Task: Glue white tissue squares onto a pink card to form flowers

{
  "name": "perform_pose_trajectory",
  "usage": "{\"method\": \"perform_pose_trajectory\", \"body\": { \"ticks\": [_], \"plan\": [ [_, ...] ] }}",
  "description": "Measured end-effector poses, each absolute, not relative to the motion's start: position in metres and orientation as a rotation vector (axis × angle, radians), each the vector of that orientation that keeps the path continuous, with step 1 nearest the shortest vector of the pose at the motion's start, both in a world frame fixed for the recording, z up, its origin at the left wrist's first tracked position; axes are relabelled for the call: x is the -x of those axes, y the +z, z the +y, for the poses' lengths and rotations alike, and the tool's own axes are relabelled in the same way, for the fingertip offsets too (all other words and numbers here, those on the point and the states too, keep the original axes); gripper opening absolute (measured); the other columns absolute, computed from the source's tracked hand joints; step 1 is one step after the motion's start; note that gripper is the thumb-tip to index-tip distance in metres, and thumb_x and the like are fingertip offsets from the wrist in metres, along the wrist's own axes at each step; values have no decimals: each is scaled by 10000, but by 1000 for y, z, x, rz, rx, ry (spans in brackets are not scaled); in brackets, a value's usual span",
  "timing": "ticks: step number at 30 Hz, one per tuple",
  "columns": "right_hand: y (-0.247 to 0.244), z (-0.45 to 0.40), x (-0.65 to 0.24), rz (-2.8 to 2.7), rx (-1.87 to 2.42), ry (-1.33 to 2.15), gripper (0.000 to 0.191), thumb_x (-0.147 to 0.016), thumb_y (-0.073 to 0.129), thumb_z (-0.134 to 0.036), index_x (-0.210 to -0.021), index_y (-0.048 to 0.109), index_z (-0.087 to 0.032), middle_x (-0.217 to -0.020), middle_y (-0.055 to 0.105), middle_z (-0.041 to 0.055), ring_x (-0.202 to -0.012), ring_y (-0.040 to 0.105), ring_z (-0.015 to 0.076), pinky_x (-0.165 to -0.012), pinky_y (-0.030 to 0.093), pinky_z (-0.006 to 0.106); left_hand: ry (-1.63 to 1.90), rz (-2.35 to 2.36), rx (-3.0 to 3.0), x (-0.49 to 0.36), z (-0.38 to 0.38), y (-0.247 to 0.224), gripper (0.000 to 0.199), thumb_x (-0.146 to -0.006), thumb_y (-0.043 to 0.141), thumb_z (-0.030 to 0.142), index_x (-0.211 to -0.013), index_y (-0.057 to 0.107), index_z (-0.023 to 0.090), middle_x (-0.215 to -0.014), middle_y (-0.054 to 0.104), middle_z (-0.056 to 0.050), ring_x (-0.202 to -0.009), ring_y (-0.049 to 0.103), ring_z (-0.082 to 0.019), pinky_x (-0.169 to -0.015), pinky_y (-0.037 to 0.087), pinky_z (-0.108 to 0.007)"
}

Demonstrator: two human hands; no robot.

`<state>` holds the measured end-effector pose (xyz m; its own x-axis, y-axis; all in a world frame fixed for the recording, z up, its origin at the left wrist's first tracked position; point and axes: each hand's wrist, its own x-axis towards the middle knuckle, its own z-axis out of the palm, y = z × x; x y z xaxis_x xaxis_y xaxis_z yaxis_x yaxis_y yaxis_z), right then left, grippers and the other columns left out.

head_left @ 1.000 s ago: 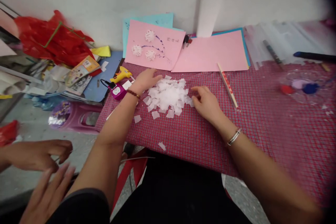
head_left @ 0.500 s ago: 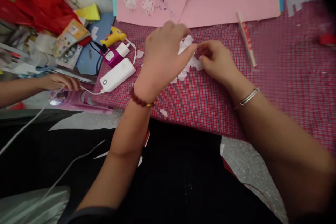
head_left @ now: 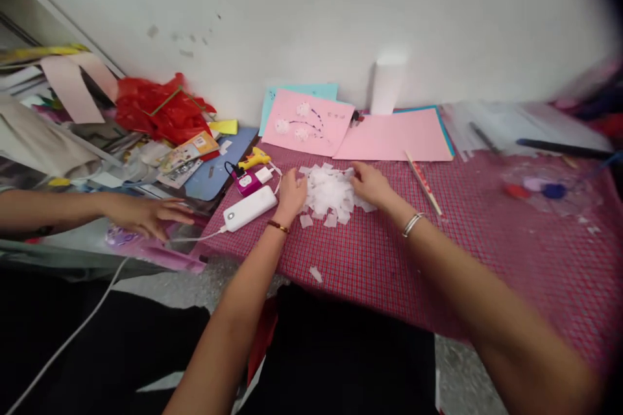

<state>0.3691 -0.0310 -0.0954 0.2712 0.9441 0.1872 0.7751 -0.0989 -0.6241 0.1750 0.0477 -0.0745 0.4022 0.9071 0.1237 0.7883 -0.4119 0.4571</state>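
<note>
On the red checked tablecloth lies a heap of small white paper pieces point(head_left: 331, 189). At its left side is my left hand point(head_left: 293, 194), open, fingers apart and the edge of the palm against the pieces. My right hand point(head_left: 370, 185) touches the heap's right side, with thumb and fingers apart and nothing visible gripped. A few pieces have spread in front of the heap, and one loose scrap point(head_left: 316, 273) lies near the table's front edge. Behind the heap rest a pink card with white blossoms point(head_left: 302, 123) and a plain pink sheet point(head_left: 394, 136).
A white power bank point(head_left: 250, 207), a purple plug adapter point(head_left: 247, 183) and a yellow glue gun point(head_left: 254, 157) sit left of my left hand. A red-and-white stick point(head_left: 423, 183) lies to the right. Another person's hand point(head_left: 146, 215) reaches in from the left, near a white cable.
My view has tilted up, showing more wall and table. My hands have moved apart to opposite sides of the paper heap. The other person's hand has let go of the cable and spread its fingers.
</note>
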Motion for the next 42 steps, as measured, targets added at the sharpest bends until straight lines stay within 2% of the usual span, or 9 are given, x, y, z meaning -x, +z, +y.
{"method": "perform_pose_trajectory", "body": {
  "ticks": [6,9,13,17,24,30,33,38,42],
  "plan": [
    [-93,-32,-360,-1684,1787,467,359,-816,529,-186,-1169,580,-149,-1151,655,118,-1034,617,215,-925,459,342,385,1100,-2579,-197,25,-61,426,-895,448,330,-1286,468,161,-1314,545,-79,-1200,493,-164,-1040,359,-259],
    [-90,-42,-368,-1693,1736,489,340,-839,506,-189,-1168,582,-147,-1170,644,111,-1053,609,204,-940,455,334,214,1203,-2866,-177,38,-48,421,-922,367,285,-1319,437,164,-1293,551,-88,-1162,501,-187,-992,380,-310],
    [-89,-49,-374,-1653,1742,466,296,-852,480,-167,-1121,603,-156,-1100,659,106,-982,627,206,-883,485,360,-2,1357,-2969,-150,70,-45,276,-853,404,155,-941,659,96,-986,658,-181,-1020,545,-306,-893,369,-455],
    [-91,-52,-374,-1666,1733,460,288,-849,481,-152,-1098,624,-174,-1069,663,90,-979,621,201,-896,474,361,-124,1325,-3020,-147,88,-52,273,-819,419,103,-739,680,121,-869,674,-170,-990,549,-304,-876,347,-449],
    [-95,-70,-384,-1662,1771,435,260,-852,491,-173,-1074,625,-189,-1053,644,96,-985,604,221,-901,468,396,34,1425,-3010,-172,90,-23,331,-895,341,248,-914,647,124,-961,657,-164,-953,560,-305,-824,375,-444],
    [-84,-99,-403,-1698,1834,359,261,-839,479,-137,-1052,621,-189,-1071,635,87,-1026,585,218,-943,454,383,-29,872,-3005,-228,64,-22,248,-842,461,289,-948,660,185,-955,678,-86,-927,595,-231,-809,425,-341],
    [-79,-119,-422,-1635,2050,189,254,-863,465,-182,-1073,607,-190,-1096,633,81,-1035,586,209,-949,456,354,-39,816,-3009,-257,68,-28,270,-848,454,300,-971,662,180,-965,678,-92,-914,607,-222,-787,443,-324],
    [-86,-134,-445,-1347,2405,-18,326,-863,469,-265,-1145,574,-139,-1079,598,174,-964,594,308,-827,483,459,-58,836,-3034,-305,86,-38,284,-833,456,249,-1011,655,154,-1018,662,-115,-965,602,-235,-811,454,-334],
    [-95,-136,-451,-1315,2486,35,345,-854,439,-200,-1179,555,-196,-1063,612,148,-833,638,269,-698,504,390,-94,945,-3045,-318,100,-47,282,-836,451,226,-1015,649,136,-1037,648,-139,-976,599,-257,-788,461,-346]
  ]
}}
